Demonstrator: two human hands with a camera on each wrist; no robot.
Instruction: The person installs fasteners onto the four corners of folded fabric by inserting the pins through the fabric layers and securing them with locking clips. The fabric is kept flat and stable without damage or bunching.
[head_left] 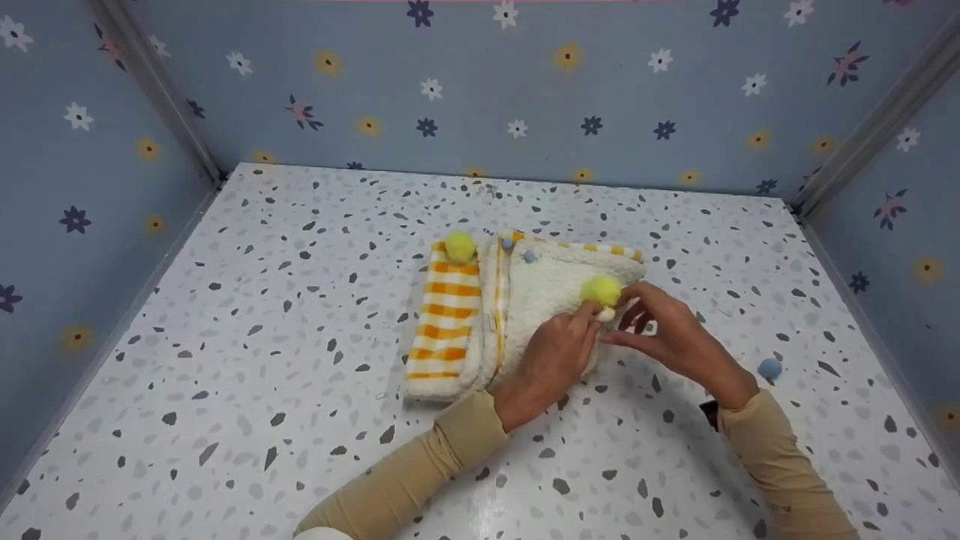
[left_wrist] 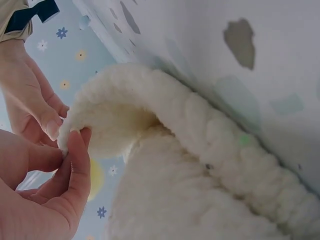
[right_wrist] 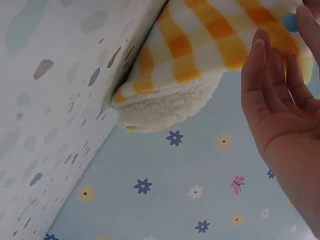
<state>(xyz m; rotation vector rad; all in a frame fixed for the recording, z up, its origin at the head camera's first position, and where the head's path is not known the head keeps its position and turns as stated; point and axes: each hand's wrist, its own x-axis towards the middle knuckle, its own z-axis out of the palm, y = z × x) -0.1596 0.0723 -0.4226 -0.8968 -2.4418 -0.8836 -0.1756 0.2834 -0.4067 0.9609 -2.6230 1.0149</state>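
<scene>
A folded fleece-lined blanket [head_left: 555,277] lies on the table, yellow-and-white checks on its outer side, cream fleece inside. My left hand [head_left: 551,356] pinches the blanket's fleece edge between thumb and fingers, lifting that flap in the left wrist view. Just above those fingertips is a yellow pom-pom [head_left: 601,290], with a small cream ball [head_left: 606,315] under it. Close on the other side of this corner is my right hand [head_left: 671,334], its fingers loosely bent and spread. The right wrist view shows a blue ball [right_wrist: 291,22] against the checked cloth, near the fingertips.
A second yellow pom-pom [head_left: 460,247] sits at the blanket's upper left. Small blue balls [head_left: 530,256] dot the fleece near the fold. Another blue pom-pom [head_left: 769,368] lies on the speckled table [head_left: 262,300] beyond the right wrist. Flowered panels [head_left: 480,90] enclose the back and sides.
</scene>
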